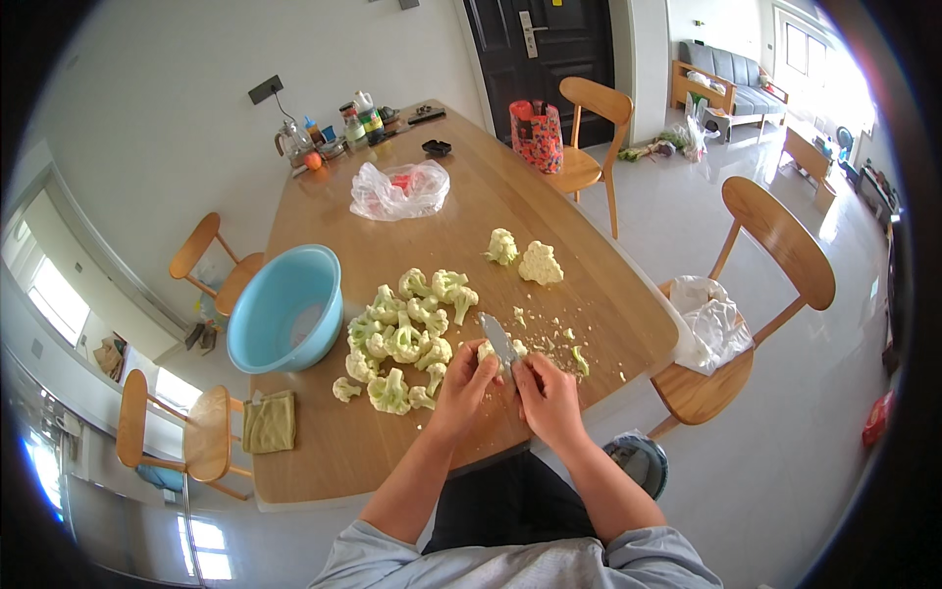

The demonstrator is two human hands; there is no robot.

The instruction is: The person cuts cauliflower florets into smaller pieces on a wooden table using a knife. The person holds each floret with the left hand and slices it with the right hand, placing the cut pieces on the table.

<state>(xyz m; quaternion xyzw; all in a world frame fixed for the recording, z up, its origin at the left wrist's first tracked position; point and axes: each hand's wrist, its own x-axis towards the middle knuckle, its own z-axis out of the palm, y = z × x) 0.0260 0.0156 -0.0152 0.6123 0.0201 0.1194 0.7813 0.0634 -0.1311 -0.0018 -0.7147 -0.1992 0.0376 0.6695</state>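
Observation:
My left hand [469, 384] grips a small piece of cauliflower [486, 350] just above the wooden table's near edge. In my right hand [544, 394] is a kitchen knife [498, 337], its handle hidden in my fist. The blade points up and away, lying against the cauliflower between my hands. To the left of my left hand lies a pile of cut cauliflower florets [405, 342]. Two larger cauliflower chunks, one pale and broad [541, 263], sit beyond the knife. Crumbs and trimmings [563, 339] are scattered beside my right hand.
A light-blue plastic basin [324, 324] stands at the table's left edge, near a folded olive cloth [269, 422]. Farther back are a crumpled clear plastic bag [401, 193], a black tray [437, 148], jars and bottles [355, 125]. A wooden chair [703, 386] and a bin [639, 464] flank my right side.

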